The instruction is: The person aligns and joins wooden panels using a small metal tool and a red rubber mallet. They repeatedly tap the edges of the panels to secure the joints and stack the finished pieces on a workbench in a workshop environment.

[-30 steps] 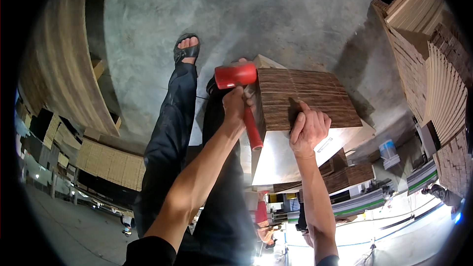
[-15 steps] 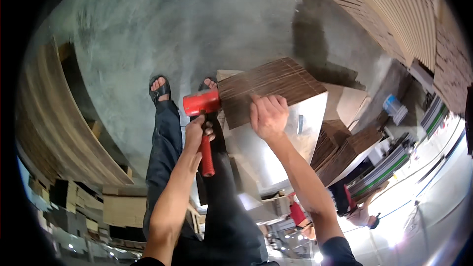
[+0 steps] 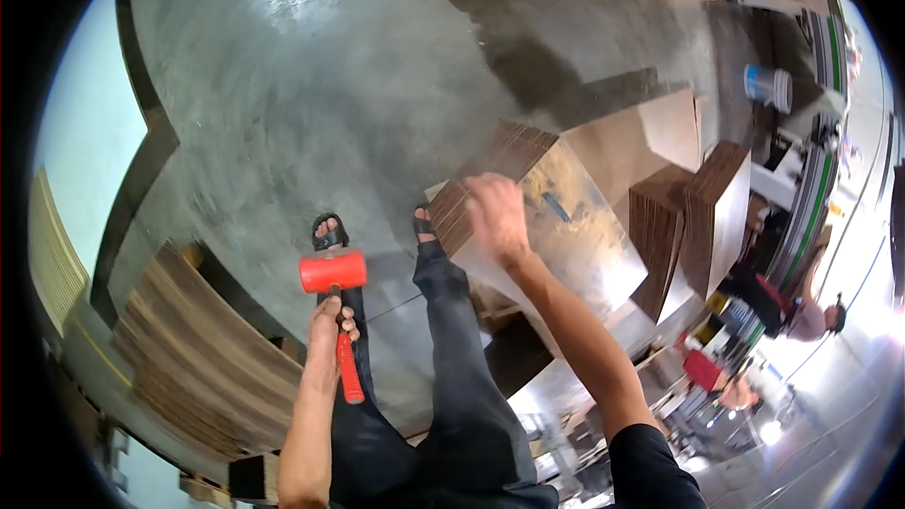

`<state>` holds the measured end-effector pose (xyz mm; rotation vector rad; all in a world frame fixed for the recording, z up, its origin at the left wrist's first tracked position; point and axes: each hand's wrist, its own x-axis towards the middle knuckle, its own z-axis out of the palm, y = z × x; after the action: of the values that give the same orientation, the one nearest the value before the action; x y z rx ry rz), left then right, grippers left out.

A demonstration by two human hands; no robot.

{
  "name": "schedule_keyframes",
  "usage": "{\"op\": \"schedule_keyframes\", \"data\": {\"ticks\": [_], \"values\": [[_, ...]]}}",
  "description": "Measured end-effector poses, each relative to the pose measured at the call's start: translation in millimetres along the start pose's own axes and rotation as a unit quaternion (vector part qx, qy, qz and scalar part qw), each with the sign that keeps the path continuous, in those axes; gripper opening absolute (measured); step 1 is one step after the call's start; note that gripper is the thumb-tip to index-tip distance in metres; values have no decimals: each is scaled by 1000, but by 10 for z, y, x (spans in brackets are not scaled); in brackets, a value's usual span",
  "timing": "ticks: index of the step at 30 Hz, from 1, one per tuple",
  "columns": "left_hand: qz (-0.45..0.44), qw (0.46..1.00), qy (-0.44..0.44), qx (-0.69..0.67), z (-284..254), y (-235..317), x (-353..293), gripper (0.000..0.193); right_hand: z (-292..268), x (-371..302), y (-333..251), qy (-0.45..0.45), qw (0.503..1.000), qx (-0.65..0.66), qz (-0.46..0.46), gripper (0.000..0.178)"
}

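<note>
red rubber mallet (image 3: 333, 271) sits in the left hand (image 3: 330, 330), fingers wrapped tight round the red handle just below the head, with the rest of the handle sticking out under the fist toward the person. the head hangs over the bare concrete floor (image 3: 283, 113), well left of the stack of dark wood-grain panels (image 3: 495, 174) and close above the sandalled left foot (image 3: 327, 231). the risk i see here is that foot: a swing that drops short or slips would come down near the toes, since open sandals give no cover. choking up so near the head also leaves little leverage, so a blow might glance off the stack's edge rather than land square

the right hand (image 3: 495, 212) rests on the near corner of the stack, fingers seemingly curled over the edge and holding nothing loose, though motion blur makes it hard to tell how firmly they press. if the mallet comes across to strike that side, those fingers lie in the way. the stack rests on a pale sheet-covered block (image 3: 584, 236) and its corner overhangs toward the right foot (image 3: 424, 224), so a hard knock could push panels off

the left forearm runs up from the lower edge, wrist straight; the right arm reaches forward, elbow slightly bent
</note>
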<state>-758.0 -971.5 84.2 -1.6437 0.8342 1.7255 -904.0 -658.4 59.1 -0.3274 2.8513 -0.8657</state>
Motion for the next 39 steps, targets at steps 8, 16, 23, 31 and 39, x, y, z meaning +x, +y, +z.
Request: {"op": "schedule_keyframes", "data": {"ticks": [8, 16, 23, 31, 39], "values": [[41, 954, 11, 297, 35, 1071, -307, 14, -580, -483, 319, 248, 917, -40, 311, 29], [62, 846, 8, 529, 1043, 1765, -208, 16, -752, -203, 1453, 269, 885, -102, 366, 26], [94, 784, -57, 611, 2441, 1934, 167, 17, -457, 1, 1875, 183, 885, -187, 386, 22], [124, 659, -145, 728, 4282, 1781, 569, 16, -554, 96, 1795, 181, 877, -139, 424, 18], [113, 564, -231, 785, 5576, 1341, 1385, 18, -591, 139, 1839, 199, 876, -109, 425, 17]]}}
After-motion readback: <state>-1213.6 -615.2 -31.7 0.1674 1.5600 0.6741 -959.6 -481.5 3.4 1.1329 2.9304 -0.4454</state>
